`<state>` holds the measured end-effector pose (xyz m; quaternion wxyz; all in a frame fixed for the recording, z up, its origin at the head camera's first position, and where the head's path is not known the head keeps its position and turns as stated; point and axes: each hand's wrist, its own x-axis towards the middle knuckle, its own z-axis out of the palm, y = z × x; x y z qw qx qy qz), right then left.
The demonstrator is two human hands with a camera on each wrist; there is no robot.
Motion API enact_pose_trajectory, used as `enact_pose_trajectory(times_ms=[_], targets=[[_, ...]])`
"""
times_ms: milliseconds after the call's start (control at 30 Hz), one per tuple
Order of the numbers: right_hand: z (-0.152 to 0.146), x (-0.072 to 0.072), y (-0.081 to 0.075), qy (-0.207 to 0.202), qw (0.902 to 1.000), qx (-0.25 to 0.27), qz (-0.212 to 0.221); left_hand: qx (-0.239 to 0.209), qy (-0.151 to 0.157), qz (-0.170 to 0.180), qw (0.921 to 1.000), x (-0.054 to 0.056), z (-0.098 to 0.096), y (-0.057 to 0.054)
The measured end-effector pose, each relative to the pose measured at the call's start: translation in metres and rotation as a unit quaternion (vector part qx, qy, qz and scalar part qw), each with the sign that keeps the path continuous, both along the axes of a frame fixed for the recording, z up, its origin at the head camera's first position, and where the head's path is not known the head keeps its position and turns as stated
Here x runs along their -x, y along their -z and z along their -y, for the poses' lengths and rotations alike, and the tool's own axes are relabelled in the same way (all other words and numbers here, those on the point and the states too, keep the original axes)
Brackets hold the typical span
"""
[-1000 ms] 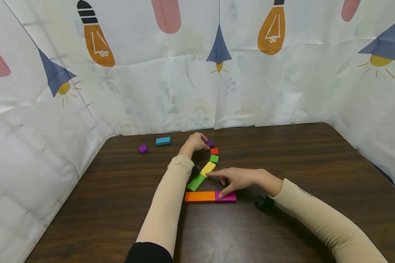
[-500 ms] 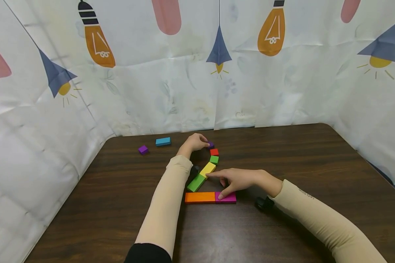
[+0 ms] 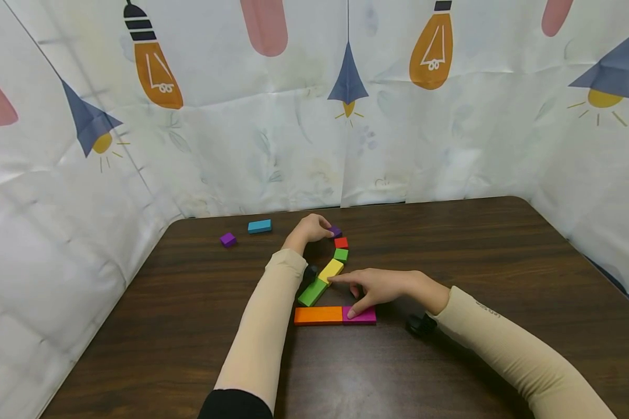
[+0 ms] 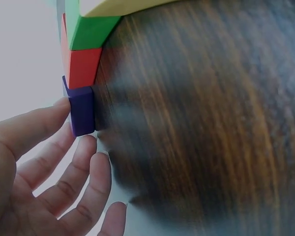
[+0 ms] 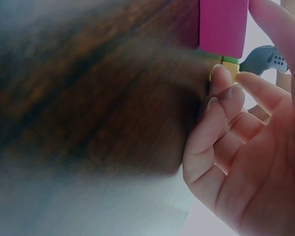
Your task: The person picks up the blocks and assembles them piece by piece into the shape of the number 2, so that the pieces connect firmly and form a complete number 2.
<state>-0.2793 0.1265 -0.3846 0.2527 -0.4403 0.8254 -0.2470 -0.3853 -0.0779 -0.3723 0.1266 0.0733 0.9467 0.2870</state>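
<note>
At the far end of a curved row of blocks, my left hand (image 3: 310,227) pinches a dark purple block (image 4: 82,114) between thumb and index finger. That block stands against a red block (image 4: 84,68). A small green block (image 3: 341,255), a yellow block (image 3: 331,269) and a longer green block (image 3: 311,293) continue the row toward me. The index fingertip of my right hand (image 3: 388,284) touches the yellow block's side. Its thumb rests on a magenta block (image 5: 222,29), which lies end to end with an orange block (image 3: 318,316); the other right fingers are curled under.
A loose purple block (image 3: 228,239) and a blue block (image 3: 260,226) lie at the back left of the dark wooden table (image 3: 477,256). A white patterned curtain (image 3: 304,145) hangs just behind the table's far edge.
My left hand has nudged the dark purple block slightly right, closer in line with the red block. The right hand and the other blocks stay in place.
</note>
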Motion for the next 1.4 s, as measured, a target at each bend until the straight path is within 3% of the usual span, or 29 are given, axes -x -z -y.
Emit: enact_pose_trajectory(times_ms=[100, 333, 433, 567, 700, 767, 967, 1033, 1333, 1400], targets=[[-0.001, 0.003, 0.003, -0.006, 0.9999, 0.007, 0.007, 0.0, 0.002, 0.003, 1.0, -0.001, 0.0, 0.0], [-0.008, 0.026, 0.042, -0.02, 0.9994, 0.028, -0.004, 0.0, 0.01, 0.009, 0.9999, -0.001, 0.0, 0.0], [-0.008, 0.024, 0.037, -0.018, 0.9994, 0.028, -0.002, 0.0, 0.011, 0.008, 0.9999, 0.0, 0.0, 0.0], [-0.004, 0.007, 0.009, -0.011, 0.9998, 0.017, 0.006, 0.001, 0.009, 0.005, 0.9999, 0.0, -0.001, 0.0], [-0.003, 0.003, 0.005, -0.01, 0.9998, 0.016, 0.008, 0.002, 0.012, 0.002, 0.9999, -0.001, -0.001, 0.0], [-0.004, 0.008, 0.012, -0.017, 0.9996, 0.023, 0.008, 0.003, 0.014, 0.001, 0.9999, -0.001, -0.001, 0.0], [-0.011, 0.042, 0.063, -0.023, 0.9992, 0.034, 0.002, 0.003, 0.016, -0.001, 0.9999, -0.001, -0.001, -0.001], [-0.013, 0.049, 0.073, -0.021, 0.9993, 0.032, 0.0, 0.002, 0.019, -0.002, 0.9998, -0.001, -0.001, -0.001], [-0.013, 0.054, 0.081, -0.018, 0.9995, 0.026, -0.004, 0.01, 0.031, -0.005, 0.9995, -0.001, -0.001, -0.002], [-0.011, 0.043, 0.065, -0.011, 0.9996, 0.024, 0.002, 0.016, 0.047, -0.002, 0.9988, -0.001, -0.001, -0.003]])
